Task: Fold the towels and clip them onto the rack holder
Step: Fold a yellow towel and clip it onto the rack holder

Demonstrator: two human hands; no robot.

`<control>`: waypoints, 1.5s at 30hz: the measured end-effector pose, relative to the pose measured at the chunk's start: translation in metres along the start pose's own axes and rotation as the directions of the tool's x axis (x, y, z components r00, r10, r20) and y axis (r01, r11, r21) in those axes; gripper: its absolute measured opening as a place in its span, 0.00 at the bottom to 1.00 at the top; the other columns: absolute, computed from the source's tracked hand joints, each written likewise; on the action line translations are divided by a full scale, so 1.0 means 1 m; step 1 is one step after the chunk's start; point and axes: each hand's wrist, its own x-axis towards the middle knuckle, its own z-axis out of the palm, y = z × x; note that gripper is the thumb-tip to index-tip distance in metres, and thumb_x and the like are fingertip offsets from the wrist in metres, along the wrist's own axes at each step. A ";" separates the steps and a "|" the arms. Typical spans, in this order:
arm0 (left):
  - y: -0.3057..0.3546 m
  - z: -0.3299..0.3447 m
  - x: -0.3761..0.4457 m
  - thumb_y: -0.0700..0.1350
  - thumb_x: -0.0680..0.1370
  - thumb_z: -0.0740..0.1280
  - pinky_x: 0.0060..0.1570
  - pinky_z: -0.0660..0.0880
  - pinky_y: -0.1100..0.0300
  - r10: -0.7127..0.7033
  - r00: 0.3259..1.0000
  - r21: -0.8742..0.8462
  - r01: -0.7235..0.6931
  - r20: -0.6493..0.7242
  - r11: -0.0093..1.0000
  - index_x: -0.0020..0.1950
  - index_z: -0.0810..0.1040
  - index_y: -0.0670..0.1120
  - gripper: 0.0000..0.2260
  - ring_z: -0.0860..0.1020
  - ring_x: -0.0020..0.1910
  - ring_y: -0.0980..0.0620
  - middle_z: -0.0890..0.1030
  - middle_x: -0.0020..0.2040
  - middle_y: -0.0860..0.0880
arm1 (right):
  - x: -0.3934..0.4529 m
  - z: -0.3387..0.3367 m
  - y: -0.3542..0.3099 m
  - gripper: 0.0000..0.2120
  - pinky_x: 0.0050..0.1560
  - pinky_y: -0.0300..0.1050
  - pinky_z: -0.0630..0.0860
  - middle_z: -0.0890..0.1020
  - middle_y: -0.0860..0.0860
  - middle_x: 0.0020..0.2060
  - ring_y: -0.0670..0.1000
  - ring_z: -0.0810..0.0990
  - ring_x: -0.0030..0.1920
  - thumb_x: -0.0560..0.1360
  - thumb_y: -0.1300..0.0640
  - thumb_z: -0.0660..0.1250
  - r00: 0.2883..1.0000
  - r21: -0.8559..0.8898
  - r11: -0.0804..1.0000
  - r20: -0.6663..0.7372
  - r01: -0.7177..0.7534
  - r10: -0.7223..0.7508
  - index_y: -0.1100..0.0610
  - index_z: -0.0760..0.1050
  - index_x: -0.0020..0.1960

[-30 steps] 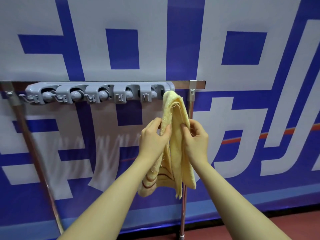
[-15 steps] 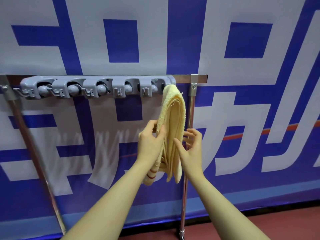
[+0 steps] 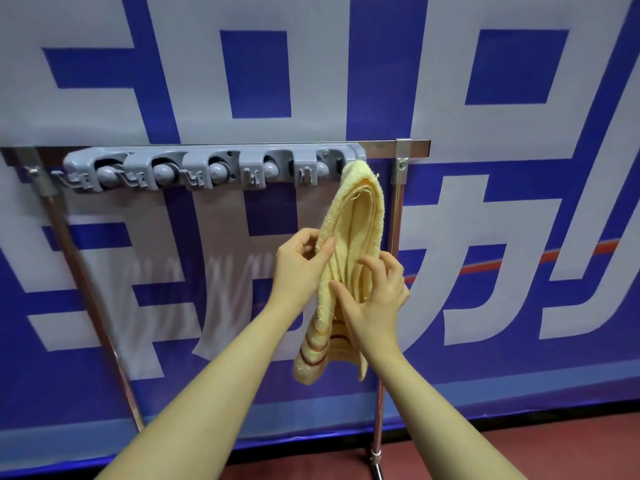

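Head view: a folded yellow towel (image 3: 360, 216) hung from the right end of the grey rack holder (image 3: 214, 168), which was mounted on a metal stand (image 3: 398, 209) before a blue-and-white banner (image 3: 519, 98). The left hand (image 3: 299, 263) pinched the towel's left edge between thumb and fingers. The right hand (image 3: 375, 296) lay against the towel's folds, fingers loosely spread and gripping nothing.

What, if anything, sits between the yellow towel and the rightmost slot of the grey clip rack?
Nothing visible: the yellow towel already hangs with its top at the right end of the grey clip rack. The left hand pinches its edge; the right hand touches its folds.
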 end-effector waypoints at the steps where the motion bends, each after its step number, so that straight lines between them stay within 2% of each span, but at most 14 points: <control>1: 0.000 0.000 0.000 0.42 0.77 0.68 0.39 0.76 0.65 -0.006 1.000 -0.007 0.006 -0.001 1.000 0.45 0.79 0.48 0.03 0.79 0.38 0.58 0.82 0.38 0.51 | 0.000 0.002 0.000 0.19 0.64 0.37 0.51 0.70 0.50 0.63 0.42 0.63 0.64 0.69 0.44 0.70 1.000 0.002 1.000 0.006 0.008 -0.008 0.45 0.71 0.58; 8: -0.002 -0.001 -0.005 0.42 0.76 0.68 0.44 0.77 0.66 0.007 1.000 0.027 -0.007 0.022 1.000 0.53 0.78 0.46 0.07 0.80 0.44 0.58 0.82 0.45 0.51 | 0.000 0.005 -0.001 0.07 0.63 0.50 0.59 0.76 0.51 0.58 0.40 0.67 0.61 0.74 0.53 0.65 0.999 0.055 0.998 -0.019 -0.042 0.043 0.56 0.79 0.45; 11: -0.012 -0.002 -0.018 0.41 0.74 0.70 0.48 0.76 0.66 0.025 0.999 0.105 -0.028 0.031 0.994 0.60 0.72 0.50 0.16 0.78 0.47 0.60 0.79 0.49 0.53 | -0.005 -0.004 -0.004 0.07 0.62 0.39 0.65 0.74 0.50 0.57 0.40 0.71 0.59 0.75 0.56 0.64 0.996 0.160 0.983 0.023 -0.093 0.091 0.59 0.77 0.46; 14: -0.021 0.001 -0.033 0.41 0.75 0.69 0.44 0.76 0.65 0.050 0.998 0.182 -0.057 0.040 0.982 0.57 0.66 0.54 0.17 0.78 0.44 0.61 0.77 0.46 0.57 | -0.009 -0.017 -0.005 0.01 0.57 0.23 0.63 0.72 0.48 0.57 0.32 0.68 0.58 0.77 0.60 0.65 0.989 0.206 0.969 0.091 -0.136 0.120 0.56 0.74 0.47; 18: -0.028 0.008 -0.038 0.38 0.76 0.65 0.41 0.76 0.49 0.117 0.993 0.359 -0.101 -0.023 0.928 0.51 0.69 0.48 0.09 0.76 0.40 0.52 0.76 0.42 0.55 | -0.008 -0.033 -0.009 0.06 0.57 0.22 0.62 0.72 0.48 0.57 0.30 0.67 0.58 0.76 0.62 0.66 0.986 0.220 0.962 0.088 -0.160 0.144 0.53 0.73 0.44; 21: -0.032 0.016 -0.043 0.37 0.75 0.65 0.44 0.77 0.47 0.111 0.994 0.388 -0.099 -0.007 0.916 0.51 0.73 0.45 0.07 0.77 0.45 0.50 0.77 0.47 0.52 | -0.008 -0.037 -0.013 0.07 0.55 0.21 0.63 0.72 0.47 0.55 0.28 0.67 0.57 0.75 0.62 0.67 0.981 0.228 0.956 0.108 -0.183 0.162 0.52 0.74 0.43; 24: -0.037 0.019 -0.052 0.38 0.76 0.66 0.45 0.77 0.53 0.079 0.997 0.329 -0.076 0.004 0.941 0.51 0.73 0.46 0.06 0.78 0.46 0.53 0.78 0.46 0.53 | -0.011 -0.036 -0.013 0.04 0.55 0.23 0.64 0.74 0.48 0.55 0.29 0.67 0.58 0.75 0.61 0.68 0.978 0.251 0.948 0.121 -0.196 0.170 0.53 0.76 0.44; 29: -0.029 0.021 -0.063 0.41 0.77 0.67 0.41 0.72 0.74 -0.036 0.998 0.106 0.030 0.052 0.994 0.50 0.74 0.51 0.06 0.78 0.45 0.67 0.80 0.43 0.59 | -0.014 -0.030 -0.009 0.04 0.60 0.46 0.74 0.78 0.50 0.54 0.44 0.74 0.60 0.76 0.59 0.68 0.958 0.319 0.908 0.178 -0.272 0.224 0.56 0.80 0.49; 32: -0.031 0.020 -0.066 0.43 0.76 0.69 0.42 0.73 0.74 -0.037 0.993 0.075 0.029 0.109 0.997 0.54 0.74 0.52 0.09 0.78 0.47 0.66 0.80 0.45 0.59 | -0.012 -0.033 -0.011 0.04 0.60 0.41 0.73 0.78 0.51 0.55 0.37 0.73 0.58 0.76 0.60 0.68 0.951 0.359 0.886 0.206 -0.293 0.231 0.52 0.80 0.48; 35: -0.038 0.019 -0.063 0.49 0.74 0.70 0.46 0.73 0.72 -0.084 0.990 0.154 0.067 0.109 0.986 0.55 0.72 0.57 0.12 0.76 0.50 0.64 0.79 0.48 0.60 | -0.010 -0.034 -0.008 0.06 0.63 0.44 0.71 0.77 0.52 0.57 0.43 0.72 0.62 0.77 0.58 0.66 0.936 0.369 0.872 0.267 -0.321 0.231 0.48 0.80 0.47; 37: -0.038 0.021 -0.058 0.47 0.75 0.69 0.43 0.72 0.75 -0.093 0.995 0.158 0.085 0.046 0.984 0.54 0.75 0.54 0.09 0.76 0.47 0.68 0.79 0.46 0.58 | -0.011 -0.033 -0.004 0.06 0.64 0.45 0.71 0.76 0.52 0.57 0.46 0.72 0.63 0.77 0.57 0.65 0.935 0.367 0.874 0.274 -0.317 0.224 0.49 0.81 0.49; 40: -0.038 0.020 -0.055 0.42 0.76 0.68 0.41 0.71 0.76 -0.091 0.996 0.093 0.091 -0.012 0.991 0.48 0.77 0.52 0.05 0.76 0.43 0.69 0.80 0.42 0.58 | -0.013 -0.031 -0.001 0.07 0.62 0.35 0.68 0.72 0.48 0.56 0.42 0.70 0.61 0.76 0.58 0.68 0.973 0.306 0.926 0.122 -0.223 0.194 0.52 0.77 0.53; 42: -0.041 0.018 -0.056 0.41 0.76 0.69 0.43 0.71 0.75 -0.072 0.997 0.105 0.076 -0.040 0.992 0.46 0.76 0.53 0.07 0.76 0.44 0.67 0.79 0.42 0.59 | -0.015 -0.027 0.004 0.15 0.59 0.29 0.65 0.69 0.46 0.55 0.39 0.69 0.58 0.73 0.57 0.71 0.976 0.272 0.938 0.050 -0.217 0.212 0.52 0.70 0.56; 45: -0.048 0.014 -0.057 0.40 0.76 0.68 0.42 0.70 0.76 -0.037 0.994 0.171 0.054 -0.101 0.984 0.47 0.76 0.51 0.06 0.75 0.44 0.63 0.78 0.45 0.54 | -0.016 -0.015 0.011 0.26 0.63 0.37 0.65 0.69 0.43 0.59 0.38 0.69 0.60 0.71 0.52 0.74 0.928 0.246 0.896 0.145 -0.370 0.344 0.48 0.63 0.62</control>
